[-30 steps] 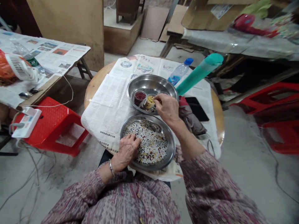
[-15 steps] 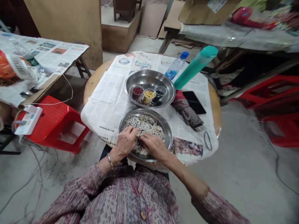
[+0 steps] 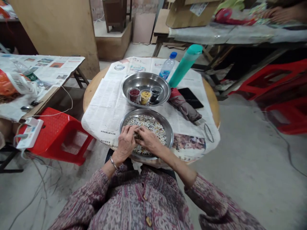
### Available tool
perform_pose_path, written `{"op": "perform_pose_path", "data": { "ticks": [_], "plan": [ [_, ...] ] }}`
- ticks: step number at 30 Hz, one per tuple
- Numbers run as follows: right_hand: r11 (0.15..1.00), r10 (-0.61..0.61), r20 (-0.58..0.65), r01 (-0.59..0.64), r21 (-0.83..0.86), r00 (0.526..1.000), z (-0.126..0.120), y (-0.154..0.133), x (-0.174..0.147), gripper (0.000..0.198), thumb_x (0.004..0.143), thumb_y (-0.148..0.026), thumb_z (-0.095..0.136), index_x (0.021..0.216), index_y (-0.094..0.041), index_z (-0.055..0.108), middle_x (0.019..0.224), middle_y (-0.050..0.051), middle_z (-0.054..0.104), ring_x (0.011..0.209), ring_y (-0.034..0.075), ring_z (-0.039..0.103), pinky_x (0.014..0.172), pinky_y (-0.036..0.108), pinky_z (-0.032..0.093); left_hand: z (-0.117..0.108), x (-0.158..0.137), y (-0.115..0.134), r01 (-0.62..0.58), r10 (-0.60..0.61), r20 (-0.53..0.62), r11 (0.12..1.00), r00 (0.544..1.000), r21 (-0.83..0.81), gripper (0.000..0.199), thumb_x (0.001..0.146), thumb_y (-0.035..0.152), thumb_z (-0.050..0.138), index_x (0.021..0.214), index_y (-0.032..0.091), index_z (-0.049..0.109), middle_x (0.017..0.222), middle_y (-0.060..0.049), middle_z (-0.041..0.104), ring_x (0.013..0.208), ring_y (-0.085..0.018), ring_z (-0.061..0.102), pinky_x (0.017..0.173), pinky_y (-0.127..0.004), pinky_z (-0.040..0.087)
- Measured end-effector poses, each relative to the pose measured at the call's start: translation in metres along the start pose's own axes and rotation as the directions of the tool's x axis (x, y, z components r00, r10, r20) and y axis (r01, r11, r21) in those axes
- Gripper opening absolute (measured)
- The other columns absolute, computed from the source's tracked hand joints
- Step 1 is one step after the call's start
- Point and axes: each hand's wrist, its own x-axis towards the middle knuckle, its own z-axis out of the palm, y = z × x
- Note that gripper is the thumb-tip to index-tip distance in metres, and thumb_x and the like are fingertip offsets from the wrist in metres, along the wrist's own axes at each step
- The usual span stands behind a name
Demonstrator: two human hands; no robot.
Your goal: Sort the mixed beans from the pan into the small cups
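A metal basin (image 3: 169, 134) near the table's front edge holds mixed grains (image 3: 153, 124), mostly white with dark and yellow bits. Over its left part, my left hand (image 3: 127, 140) is closed with curled fingers, a bracelet on its wrist. My right hand (image 3: 149, 140) meets it fingertip to fingertip, its fingers pinched together. Whatever lies between the fingers is hidden. Behind stands a second metal basin (image 3: 153, 83), with a cup of red beans (image 3: 134, 93), a cup of yellow grains (image 3: 145, 96) and a cup of black beans (image 3: 155, 94).
Newspaper (image 3: 103, 105) covers the round table. A bottle (image 3: 168, 67), a green cylinder (image 3: 185, 65), a dark flat device (image 3: 191, 97), a grey-red cloth bundle (image 3: 184, 107) stand or lie right. A red stool (image 3: 57, 134) with a power strip (image 3: 30, 132) is left. Another person's hands (image 3: 280, 14) show top right.
My right hand has come up from the grains towards my left hand, and their fingertips now meet. The camera view has shifted a little to the right.
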Motion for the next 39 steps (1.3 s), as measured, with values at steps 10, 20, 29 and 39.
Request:
{"op": "perform_pose_path", "data": {
  "ticks": [10, 20, 29, 39],
  "plan": [
    [0.963, -0.067, -0.045, 0.053, -0.265, 0.997, -0.008, 0.011, 0.044, 0.022, 0.095, -0.023, 0.051, 0.11, -0.016, 0.065, 0.12, 0.015, 0.062, 0.113, 0.029, 0.051, 0.092, 0.041, 0.045, 0.01, -0.003, -0.012, -0.216, 0.175, -0.343, 0.973, 0.923, -0.086, 0.03, 0.097, 0.007, 0.041, 0.114, 0.018, 0.062, 0.113, -0.01, 0.063, 0.109, -0.021, 0.058, 0.099, -0.039, 0.049],
    [0.995, -0.082, 0.025, 0.081, 0.056, 0.996, -0.018, 0.018, -0.033, 0.039, 0.092, -0.035, 0.063, 0.128, -0.02, 0.057, 0.115, 0.011, 0.06, 0.103, 0.023, 0.061, 0.092, 0.039, 0.052, 0.011, -0.008, -0.012, -0.163, 0.076, -0.369, 0.964, 0.926, -0.212, 0.02, 0.089, 0.006, 0.053, 0.085, 0.019, 0.068, 0.09, -0.003, 0.069, 0.089, -0.017, 0.064, 0.086, -0.033, 0.047],
    [0.991, -0.086, 0.006, 0.087, -0.103, 0.996, 0.0, 0.013, 0.011, 0.029, 0.091, -0.006, 0.044, 0.108, -0.016, 0.066, 0.103, 0.011, 0.063, 0.093, 0.021, 0.057, 0.082, 0.034, 0.051, 0.013, -0.008, -0.014, -0.119, 0.017, -0.364, 0.958, 0.931, -0.26, 0.019, 0.088, 0.007, 0.054, 0.081, 0.019, 0.067, 0.088, -0.002, 0.069, 0.088, -0.017, 0.064, 0.088, -0.033, 0.045],
    [0.955, 0.161, -0.216, -0.207, -0.214, 0.963, -0.011, 0.038, 0.033, 0.038, 0.097, -0.038, 0.05, 0.127, -0.018, 0.064, 0.12, 0.015, 0.064, 0.113, 0.032, 0.051, 0.094, 0.046, 0.048, 0.014, -0.007, -0.014, -0.124, 0.012, -0.363, 0.95, 0.932, -0.285, 0.019, 0.086, 0.005, 0.054, 0.08, 0.019, 0.066, 0.086, -0.002, 0.067, 0.086, -0.017, 0.064, 0.086, -0.033, 0.045]
  ]
}}
